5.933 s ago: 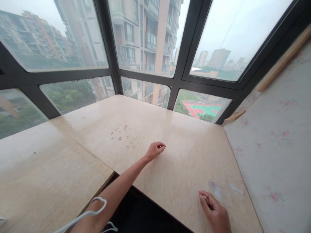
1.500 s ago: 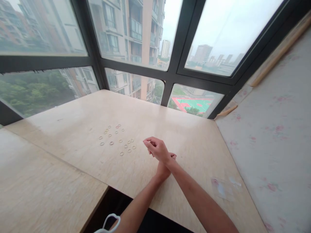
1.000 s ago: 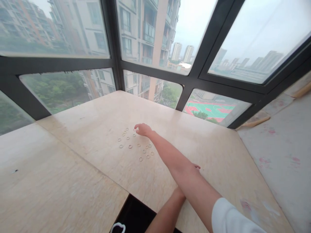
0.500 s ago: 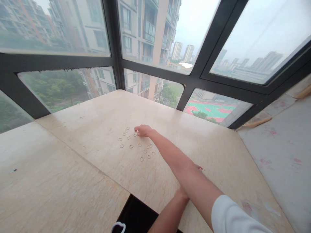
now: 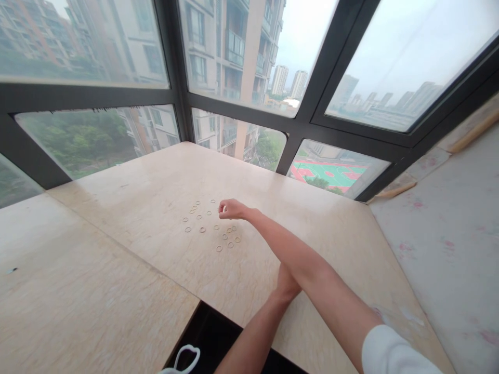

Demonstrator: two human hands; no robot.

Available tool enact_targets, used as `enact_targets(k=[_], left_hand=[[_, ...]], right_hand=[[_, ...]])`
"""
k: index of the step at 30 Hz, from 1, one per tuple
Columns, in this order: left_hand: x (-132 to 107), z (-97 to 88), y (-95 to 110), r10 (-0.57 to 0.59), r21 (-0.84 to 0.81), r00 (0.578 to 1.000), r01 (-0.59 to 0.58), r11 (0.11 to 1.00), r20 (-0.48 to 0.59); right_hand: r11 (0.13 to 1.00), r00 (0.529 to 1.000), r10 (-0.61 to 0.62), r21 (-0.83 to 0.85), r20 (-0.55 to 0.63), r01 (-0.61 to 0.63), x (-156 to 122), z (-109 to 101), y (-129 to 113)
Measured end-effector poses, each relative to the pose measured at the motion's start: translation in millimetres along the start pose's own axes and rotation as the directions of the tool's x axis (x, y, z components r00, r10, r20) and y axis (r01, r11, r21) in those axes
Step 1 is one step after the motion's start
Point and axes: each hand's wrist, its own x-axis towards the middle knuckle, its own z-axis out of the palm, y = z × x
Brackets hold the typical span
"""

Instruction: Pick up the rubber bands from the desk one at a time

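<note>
Rings: scattered on table, at 8 o'clock of right hand, which is pinched together; on what cannot be told. Left hand mostly hidden, grip untold. Risk: rings could be swept aside by forearm.

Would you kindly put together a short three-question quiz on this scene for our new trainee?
1. True or false: the small rings are stacked in one pile on the wooden tabletop.
2. Where is the right hand? A) at the edge of the scattered rings B) on the window frame C) at the table's near edge
3. Fill in: most of the left hand is hidden behind the right ____.
Key: 1 false, they lie scattered singly; 2 A; 3 forearm.
</note>
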Motion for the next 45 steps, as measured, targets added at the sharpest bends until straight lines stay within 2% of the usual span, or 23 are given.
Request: enact_targets(k=[3, 5, 8, 13, 17, 19, 22, 25, 29, 32, 34, 36, 41, 45], left_hand=[[4, 0.1, 11, -0.006, 0.115, 0.992, 0.021, 0.993, -0.129], [7, -0.4, 15, -0.020, 0.160, 0.993, 0.039, 0.986, -0.119], [10, -1.9, 16, 0.017, 0.189, 0.996, -0.001, 0.982, -0.085], [12, -2.2, 12, 0.026, 0.183, 0.993, -0.005, 0.983, -0.112], [12, -0.9, 18, 0.076, 0.172, 0.988, -0.052, 0.984, -0.138], [12, -0.7, 23, 0.099, 0.133, 0.987, -0.082, 0.988, -0.126], [12, -1.2, 26, 0.077, 0.079, 0.991, -0.069, 0.995, -0.109], [13, -2.2, 25, 0.050, 0.083, 0.992, -0.041, 0.996, -0.113], [13, -3.3, 22, 0.051, 0.111, 0.993, -0.040, 0.993, -0.103], [13, -3.7, 23, 0.054, 0.127, 0.994, -0.042, 0.991, -0.093], [12, -3.8, 24, 0.049, 0.130, 0.994, -0.037, 0.991, -0.093], [12, -3.9, 24, 0.043, 0.130, 0.994, -0.030, 0.991, -0.099], [12, -4.1, 23, 0.034, 0.123, 0.993, -0.020, 0.992, -0.109], [13, -4.3, 23, 0.035, 0.120, 0.993, -0.021, 0.993, -0.113]], right_hand=[[0.985, 0.995, 0.014, 0.175, -0.100, 0.004, -36, -2, 5], [0.963, 0.987, 0.030, 0.268, -0.156, 0.013, -63, -3, 6], [0.921, 0.970, 0.062, 0.387, -0.236, 0.035, -108, -3, 6], [0.713, 0.904, 0.184, 0.686, -0.385, 0.146, -187, -4, 5], [0.656, 0.796, 0.381, 0.745, -0.469, 0.125, -252, -3, 8], [0.658, 0.729, 0.466, 0.747, -0.501, 0.094, -285, -2, 12], [0.685, 0.629, 0.561, 0.729, -0.539, 0.015, -332, 4, 20], [0.723, 0.545, 0.608, 0.686, -0.577, -0.080, -377, 10, 28], [0.785, 0.433, 0.612, 0.577, -0.662, -0.226, -430, 18, 42], [0.788, 0.363, 0.611, 0.495, -0.704, -0.367, -459, 21, 53], [0.782, 0.335, 0.596, 0.432, -0.730, -0.450, -472, 24, 59], [0.773, 0.322, 0.573, 0.366, -0.754, -0.518, -480, 28, 65], [0.733, 0.324, 0.542, 0.249, -0.775, -0.633, -487, 39, 74], [0.736, 0.300, 0.540, 0.268, -0.786, -0.622, -489, 40, 71]])
